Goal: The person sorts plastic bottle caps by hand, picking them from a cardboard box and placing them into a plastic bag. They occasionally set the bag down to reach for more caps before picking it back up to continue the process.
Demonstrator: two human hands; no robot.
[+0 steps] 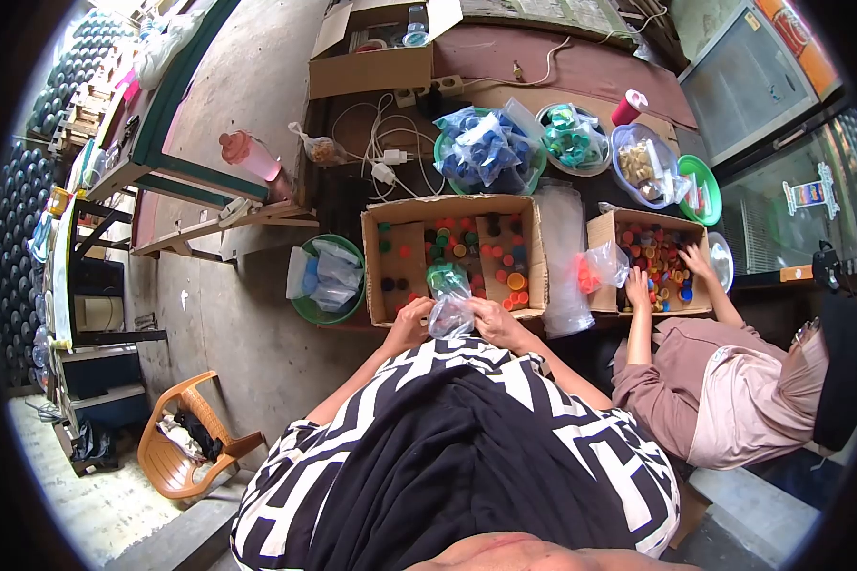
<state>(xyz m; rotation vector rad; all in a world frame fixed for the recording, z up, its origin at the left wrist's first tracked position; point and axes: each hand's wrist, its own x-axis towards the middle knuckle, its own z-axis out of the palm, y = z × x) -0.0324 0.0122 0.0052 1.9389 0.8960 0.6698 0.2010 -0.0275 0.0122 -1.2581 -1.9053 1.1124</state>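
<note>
A clear plastic bag [451, 318] with green bottle caps [445, 278] bunched at its far end is stretched between my two hands. My left hand [410, 322] pinches one side of the bag's near end, and my right hand [492, 322] pinches the other. Beyond them stands an open cardboard box [379, 287] holding loose caps in red, orange, green and dark colours. The bag's capped end hangs over this box's near side. How the fingertips close on the film is partly hidden.
At right, a co-worker [704, 381] reaches into a second cardboard box [600, 297] of mixed caps. Clear plastic sheets [564, 205] lie between the boxes. Basins of bagged caps stand behind, including a green basin [540, 176]. White cables [383, 143] tangle nearby; a brown chair [167, 468] is lower left.
</note>
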